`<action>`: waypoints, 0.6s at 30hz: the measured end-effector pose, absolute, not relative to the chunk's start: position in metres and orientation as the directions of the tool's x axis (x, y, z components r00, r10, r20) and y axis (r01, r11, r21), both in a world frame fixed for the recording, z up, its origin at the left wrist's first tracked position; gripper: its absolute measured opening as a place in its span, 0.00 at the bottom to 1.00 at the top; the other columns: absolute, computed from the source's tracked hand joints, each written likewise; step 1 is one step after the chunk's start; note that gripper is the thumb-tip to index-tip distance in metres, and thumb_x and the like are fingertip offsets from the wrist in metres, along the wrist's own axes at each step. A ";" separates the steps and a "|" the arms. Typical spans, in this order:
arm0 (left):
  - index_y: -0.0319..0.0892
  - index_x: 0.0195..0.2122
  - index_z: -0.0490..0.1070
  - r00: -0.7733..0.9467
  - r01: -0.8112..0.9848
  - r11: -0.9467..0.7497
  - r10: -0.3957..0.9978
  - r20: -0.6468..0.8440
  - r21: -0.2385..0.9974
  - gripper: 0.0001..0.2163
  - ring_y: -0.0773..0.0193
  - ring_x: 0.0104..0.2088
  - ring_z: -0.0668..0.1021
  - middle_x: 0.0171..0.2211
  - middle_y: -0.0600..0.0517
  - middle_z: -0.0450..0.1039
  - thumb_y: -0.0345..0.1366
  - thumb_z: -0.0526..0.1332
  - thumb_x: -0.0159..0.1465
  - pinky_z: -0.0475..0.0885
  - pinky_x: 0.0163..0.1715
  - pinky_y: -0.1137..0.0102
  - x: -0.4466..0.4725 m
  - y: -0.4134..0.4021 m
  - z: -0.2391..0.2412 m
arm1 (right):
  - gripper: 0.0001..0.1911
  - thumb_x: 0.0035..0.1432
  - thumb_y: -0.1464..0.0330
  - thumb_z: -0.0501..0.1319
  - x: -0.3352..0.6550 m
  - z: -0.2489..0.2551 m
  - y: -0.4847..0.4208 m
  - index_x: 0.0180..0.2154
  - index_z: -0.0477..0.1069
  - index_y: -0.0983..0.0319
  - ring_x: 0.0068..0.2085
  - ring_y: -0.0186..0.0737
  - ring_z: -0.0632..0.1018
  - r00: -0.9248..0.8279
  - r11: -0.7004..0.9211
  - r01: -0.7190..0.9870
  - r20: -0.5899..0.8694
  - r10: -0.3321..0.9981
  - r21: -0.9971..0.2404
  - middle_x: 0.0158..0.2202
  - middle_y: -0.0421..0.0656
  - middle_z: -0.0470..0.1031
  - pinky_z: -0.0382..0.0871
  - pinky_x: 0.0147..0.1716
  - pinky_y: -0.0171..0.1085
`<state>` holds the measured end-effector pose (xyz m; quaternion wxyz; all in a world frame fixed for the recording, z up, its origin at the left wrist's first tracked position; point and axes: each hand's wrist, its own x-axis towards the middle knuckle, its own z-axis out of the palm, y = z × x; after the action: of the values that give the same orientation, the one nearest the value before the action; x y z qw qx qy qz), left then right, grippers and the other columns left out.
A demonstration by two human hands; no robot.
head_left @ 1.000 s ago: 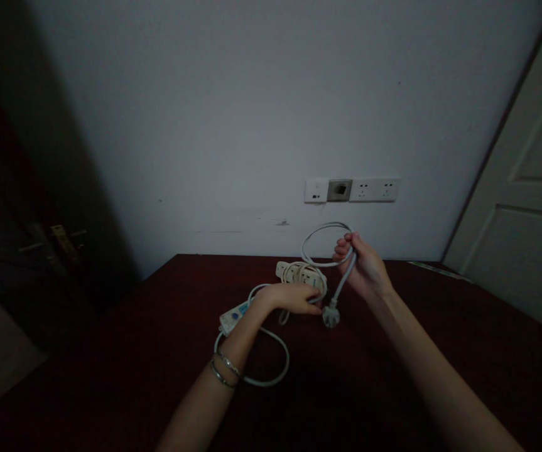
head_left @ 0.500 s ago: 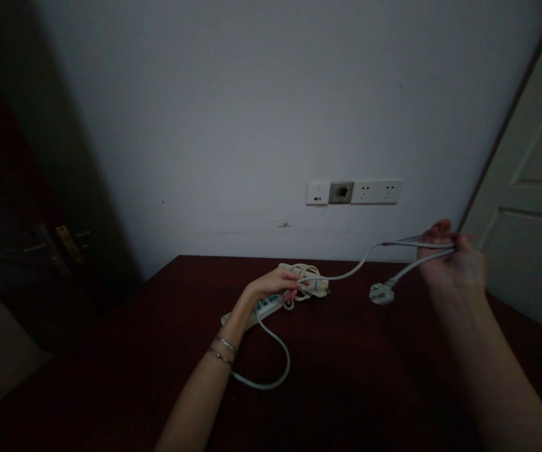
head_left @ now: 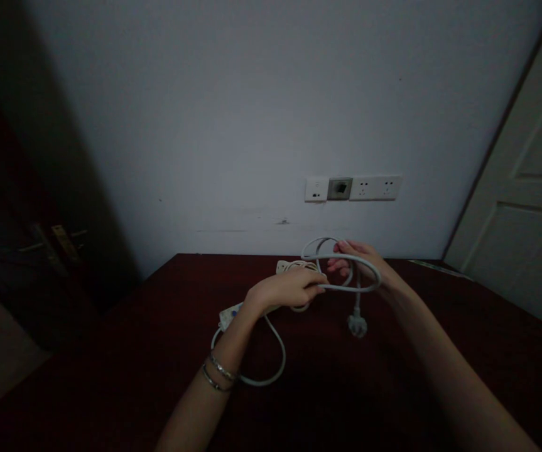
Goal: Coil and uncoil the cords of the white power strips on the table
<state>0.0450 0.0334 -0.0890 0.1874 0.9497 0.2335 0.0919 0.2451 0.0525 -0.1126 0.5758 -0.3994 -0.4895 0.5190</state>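
My left hand (head_left: pixel 294 289) pinches a white power cord (head_left: pixel 277 351) above the table. Loops of the same cord pass round my right hand (head_left: pixel 358 260), whose fingers are closed on it. From the right hand a plug (head_left: pixel 357 325) hangs down over the table. Partly hidden under my left wrist lies a white power strip (head_left: pixel 228 316); the cord curves out from its near end. Behind my left hand sits a second white strip with its cord coiled on it (head_left: pixel 284 266), mostly covered.
A dark red table (head_left: pixel 157 351) runs up to the pale wall (head_left: pixel 233 125). Wall sockets (head_left: pixel 374 188) are set above its back edge. A light door (head_left: pixel 534 188) stands at right and a dark door with a handle (head_left: pixel 66 242) at left.
My right hand has come in from the right toward my left hand, and the cord that was stretched between them now hangs in loops. The plug has swung left and lower.
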 end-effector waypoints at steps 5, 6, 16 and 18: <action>0.38 0.54 0.63 0.937 0.285 -0.384 0.307 -0.169 0.878 0.23 0.64 0.32 0.75 0.33 0.49 0.73 0.36 0.60 0.57 0.69 0.37 0.67 0.012 0.062 -0.098 | 0.12 0.50 0.62 0.63 0.247 -0.109 0.049 0.27 0.66 0.63 0.12 0.26 0.64 0.036 0.254 -0.239 0.253 0.967 -0.937 0.15 0.36 0.67 0.51 0.08 0.23; 0.38 0.55 0.62 0.949 0.265 -0.292 0.249 -0.195 0.919 0.26 0.63 0.34 0.76 0.34 0.48 0.73 0.38 0.62 0.55 0.69 0.38 0.66 0.007 0.067 -0.101 | 0.12 0.50 0.62 0.63 0.248 -0.107 0.048 0.28 0.66 0.64 0.12 0.24 0.62 0.023 0.264 -0.246 0.267 0.964 -0.933 0.14 0.35 0.65 0.49 0.08 0.22; 0.39 0.47 0.70 0.968 0.251 -0.267 0.097 -0.234 0.930 0.26 0.60 0.42 0.74 0.40 0.48 0.72 0.44 0.68 0.48 0.66 0.46 0.67 0.015 0.048 -0.089 | 0.10 0.51 0.63 0.62 0.241 -0.088 0.025 0.29 0.67 0.63 0.12 0.22 0.52 -0.020 0.305 -0.296 0.325 0.945 -0.905 0.13 0.33 0.60 0.43 0.10 0.25; 0.40 0.48 0.70 0.976 0.215 -0.279 0.034 -0.214 0.936 0.26 0.59 0.43 0.73 0.39 0.48 0.72 0.45 0.67 0.49 0.66 0.46 0.68 0.023 0.034 -0.082 | 0.11 0.51 0.62 0.62 0.239 -0.087 0.023 0.29 0.67 0.63 0.12 0.22 0.52 0.007 0.331 -0.266 0.341 0.940 -0.906 0.14 0.33 0.60 0.44 0.10 0.25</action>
<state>0.0232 0.0336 -0.0817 0.5955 0.7959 0.0781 -0.0760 0.2392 0.0234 -0.0868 0.6305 -0.3257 -0.5174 0.4782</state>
